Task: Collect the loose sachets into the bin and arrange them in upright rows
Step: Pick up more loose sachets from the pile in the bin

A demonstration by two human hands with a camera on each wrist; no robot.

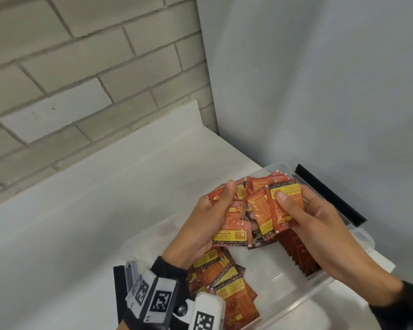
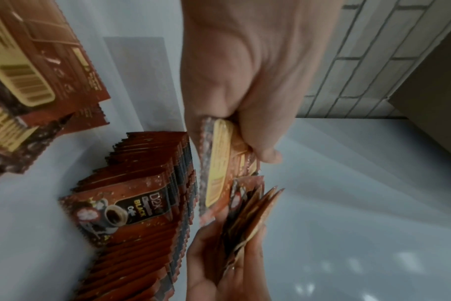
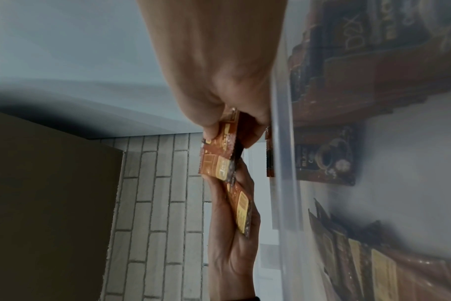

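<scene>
- The handful of sachets (image 1: 255, 210) is held above the clear bin (image 1: 358, 236), fanned and uneven.
- The left hand (image 1: 208, 225) grips one side of it; the right hand (image 1: 312, 225) pinches the other under its thumb.
- Along the bin's right wall an upright row (image 1: 298, 253) already stands.
- A loose pile (image 1: 224, 279) lies flat at the bin's near left, unsorted; roughly half appears left.
</scene>
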